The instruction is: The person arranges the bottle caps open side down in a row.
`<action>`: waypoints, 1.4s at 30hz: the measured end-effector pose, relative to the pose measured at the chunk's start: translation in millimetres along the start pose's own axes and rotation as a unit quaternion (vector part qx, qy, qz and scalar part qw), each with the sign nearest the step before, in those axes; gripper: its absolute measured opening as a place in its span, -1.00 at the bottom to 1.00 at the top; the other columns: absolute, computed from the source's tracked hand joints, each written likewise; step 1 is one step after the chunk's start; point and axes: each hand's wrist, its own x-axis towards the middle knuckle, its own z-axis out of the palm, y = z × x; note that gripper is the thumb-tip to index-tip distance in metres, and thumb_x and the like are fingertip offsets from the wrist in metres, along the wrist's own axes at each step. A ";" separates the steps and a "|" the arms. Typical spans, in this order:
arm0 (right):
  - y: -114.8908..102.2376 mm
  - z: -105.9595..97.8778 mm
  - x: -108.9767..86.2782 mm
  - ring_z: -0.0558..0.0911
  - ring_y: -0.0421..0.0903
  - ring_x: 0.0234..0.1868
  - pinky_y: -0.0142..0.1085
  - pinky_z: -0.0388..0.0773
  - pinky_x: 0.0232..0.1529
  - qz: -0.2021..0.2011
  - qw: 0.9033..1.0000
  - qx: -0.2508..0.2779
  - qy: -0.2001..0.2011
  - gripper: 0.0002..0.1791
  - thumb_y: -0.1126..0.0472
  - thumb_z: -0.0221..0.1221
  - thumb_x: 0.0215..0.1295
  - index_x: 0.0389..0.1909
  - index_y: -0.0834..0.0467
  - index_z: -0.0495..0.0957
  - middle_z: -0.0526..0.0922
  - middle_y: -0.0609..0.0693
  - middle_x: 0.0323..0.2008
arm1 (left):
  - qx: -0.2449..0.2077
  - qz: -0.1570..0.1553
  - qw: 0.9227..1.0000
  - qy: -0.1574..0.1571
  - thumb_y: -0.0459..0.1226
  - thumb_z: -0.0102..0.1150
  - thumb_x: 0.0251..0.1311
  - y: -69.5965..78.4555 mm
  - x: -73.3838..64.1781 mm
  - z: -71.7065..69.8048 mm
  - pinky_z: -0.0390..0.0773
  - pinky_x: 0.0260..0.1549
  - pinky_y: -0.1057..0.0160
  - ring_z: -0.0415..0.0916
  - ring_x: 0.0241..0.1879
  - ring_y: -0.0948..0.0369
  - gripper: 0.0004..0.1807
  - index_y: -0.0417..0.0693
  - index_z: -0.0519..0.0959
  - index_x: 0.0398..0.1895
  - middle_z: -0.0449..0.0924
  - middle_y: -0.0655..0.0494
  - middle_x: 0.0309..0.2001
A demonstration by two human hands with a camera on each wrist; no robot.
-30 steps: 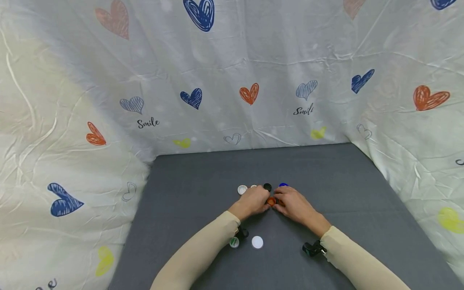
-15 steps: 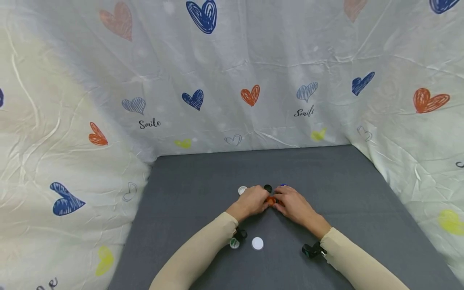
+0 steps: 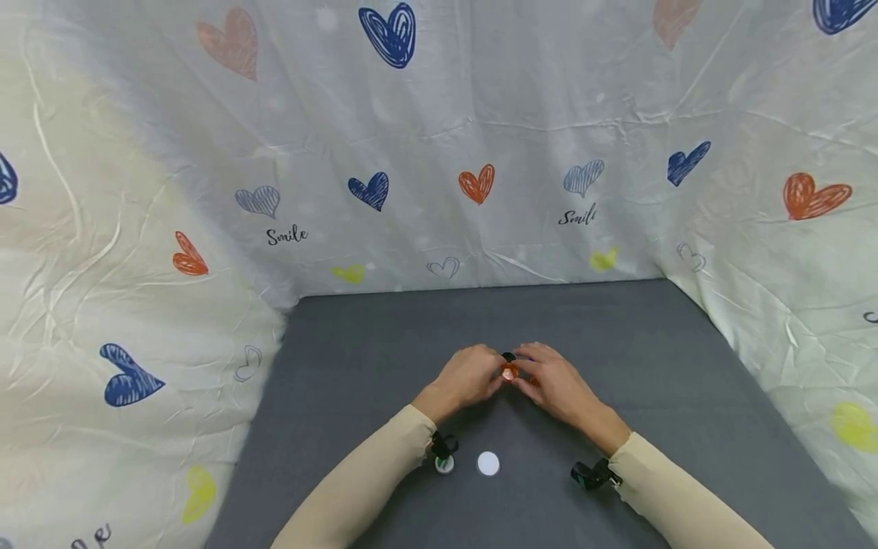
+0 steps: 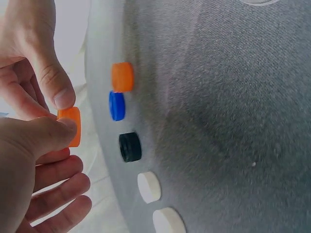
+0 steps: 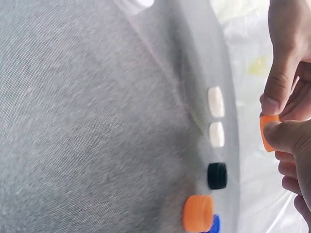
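Note:
My left hand and right hand meet over the table. Between them is an orange bottle cap, raised off the cloth, with the thumb and fingers of both hands pinching it. Beyond the hands, a row of caps lies on the cloth in the left wrist view: a second orange cap, a blue cap, a black cap and two white caps, one smaller and one larger. In the head view the hands hide most of this row.
Nearer the body, a white round cap and a green-and-white cap lie on the grey cloth-covered table. The left wrist's camera hangs close above the green-and-white one. A heart-print curtain encloses the back and sides.
Both hands have risen slightly with the orange cap between them, and the cap has tilted. The left hand has shifted a little left and away from the body. The head view has tilted slightly.

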 end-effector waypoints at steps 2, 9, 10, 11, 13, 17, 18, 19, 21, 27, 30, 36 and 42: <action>-3.6 -2.2 2.1 0.59 0.13 0.19 0.05 0.45 0.29 -0.003 1.000 0.006 0.004 -0.66 0.07 0.43 0.18 -0.09 0.16 0.74 0.68 0.15 0.08 | 0.006 0.002 1.000 0.010 -0.12 0.33 0.25 -0.9 -4.4 -4.4 0.64 -0.30 0.24 0.62 -0.28 0.25 -0.86 0.09 0.74 -0.20 0.70 0.28 -0.31; -17.0 -10.3 11.4 0.58 0.12 0.22 0.06 0.40 0.33 -0.022 0.999 0.023 0.011 -0.64 0.09 0.44 0.16 -0.06 0.18 0.73 0.67 0.14 0.10 | 0.011 -0.001 1.000 0.028 -0.06 0.31 0.29 -2.1 -18.9 -22.2 0.65 -0.16 0.24 0.64 -0.18 0.25 -0.77 0.09 0.73 -0.08 0.74 0.26 -0.20; -18.7 -11.6 12.6 0.58 0.13 0.22 0.07 0.40 0.33 -0.025 0.999 0.024 0.013 -0.64 0.09 0.45 0.16 -0.06 0.18 0.73 0.67 0.14 0.10 | 0.009 -0.001 1.000 0.029 -0.04 0.30 0.30 -2.2 -20.6 -24.6 0.65 -0.15 0.24 0.64 -0.16 0.25 -0.75 0.08 0.73 -0.07 0.74 0.26 -0.18; -20.2 -12.9 13.7 0.58 0.13 0.22 0.08 0.40 0.33 -0.027 0.999 0.026 0.016 -0.63 0.10 0.45 0.15 -0.06 0.18 0.73 0.67 0.14 0.10 | 0.008 -0.002 0.999 0.032 -0.04 0.30 0.29 -2.3 -22.3 -27.1 0.65 -0.14 0.24 0.64 -0.15 0.25 -0.74 0.08 0.73 -0.06 0.75 0.25 -0.17; -23.0 -15.3 15.5 0.57 0.13 0.23 0.08 0.40 0.33 -0.032 0.999 0.026 0.020 -0.62 0.11 0.46 0.15 -0.05 0.18 0.72 0.66 0.14 0.11 | 0.007 0.000 0.999 0.039 -0.04 0.31 0.29 -2.8 -25.6 -31.4 0.65 -0.14 0.24 0.64 -0.13 0.25 -0.73 0.07 0.73 -0.05 0.75 0.24 -0.15; -28.0 -18.7 19.1 0.57 0.12 0.24 0.08 0.40 0.33 -0.041 0.998 0.032 0.030 -0.60 0.15 0.47 0.12 -0.02 0.19 0.72 0.66 0.13 0.13 | 0.007 0.009 0.998 0.060 -0.06 0.32 0.28 -4.7 -32.2 -36.8 0.64 -0.13 0.28 0.62 -0.12 0.27 -0.72 0.06 0.71 -0.02 0.74 0.24 -0.13; -29.4 -19.5 20.0 0.57 0.11 0.24 0.07 0.41 0.32 -0.043 0.998 0.033 0.032 -0.60 0.14 0.47 0.12 -0.02 0.19 0.72 0.65 0.13 0.13 | 0.008 0.011 0.998 0.065 -0.06 0.32 0.27 -5.4 -34.0 -37.6 0.63 -0.12 0.29 0.62 -0.12 0.27 -0.71 0.06 0.71 -0.01 0.74 0.24 -0.12; -30.8 -20.2 20.7 0.57 0.11 0.24 0.07 0.41 0.32 -0.044 0.998 0.035 0.035 -0.59 0.15 0.48 0.11 -0.02 0.19 0.72 0.65 0.13 0.13 | 0.008 0.012 0.998 0.069 -0.07 0.32 0.27 -6.2 -36.0 -38.0 0.63 -0.11 0.30 0.61 -0.11 0.28 -0.71 0.06 0.70 -0.01 0.73 0.25 -0.11; -33.4 -21.2 22.3 0.57 0.11 0.24 0.07 0.41 0.32 -0.046 0.997 0.042 0.041 -0.58 0.15 0.49 0.10 -0.02 0.20 0.72 0.65 0.13 0.13 | 0.007 0.013 0.997 0.079 -0.07 0.34 0.25 -7.8 -39.7 -39.4 0.63 -0.10 0.30 0.61 -0.11 0.28 -0.70 0.06 0.70 -0.01 0.73 0.24 -0.11; -36.7 -18.7 24.0 0.58 0.13 0.21 0.09 0.45 0.27 -0.056 0.995 0.056 0.059 -0.55 0.17 0.52 0.03 -0.03 0.22 0.72 0.66 0.14 0.12 | -0.009 0.020 0.994 0.106 -0.11 0.38 0.20 -11.7 -47.0 -39.5 0.63 -0.09 0.30 0.61 -0.13 0.27 -0.70 0.02 0.71 -0.03 0.73 0.22 -0.12; -37.3 -16.4 23.2 0.57 0.13 0.23 0.09 0.47 0.26 -0.055 0.995 0.057 0.052 -0.54 0.16 0.51 0.06 0.00 0.21 0.71 0.65 0.14 0.14 | -0.012 0.023 0.994 0.108 -0.11 0.39 0.20 -13.2 -49.7 -37.3 0.63 -0.09 0.30 0.61 -0.14 0.27 -0.71 0.02 0.71 -0.04 0.73 0.23 -0.13; -39.0 -14.6 23.3 0.56 0.11 0.25 0.09 0.43 0.30 -0.051 0.996 0.059 0.043 -0.56 0.14 0.50 0.07 -0.01 0.20 0.71 0.64 0.11 0.15 | -0.023 0.032 0.991 0.125 -0.12 0.42 0.17 -15.3 -54.5 -35.3 0.63 -0.08 0.29 0.62 -0.14 0.26 -0.70 0.01 0.72 -0.05 0.73 0.22 -0.14; -41.6 -16.6 27.1 0.56 0.11 0.24 0.08 0.44 0.29 -0.060 0.995 0.062 0.047 -0.59 0.13 0.48 0.09 -0.05 0.22 0.72 0.65 0.12 0.14 | -0.026 0.041 0.990 0.133 -0.10 0.44 0.15 -19.5 -59.0 -35.6 0.63 -0.05 0.29 0.62 -0.09 0.27 -0.64 0.01 0.70 0.00 0.72 0.20 -0.09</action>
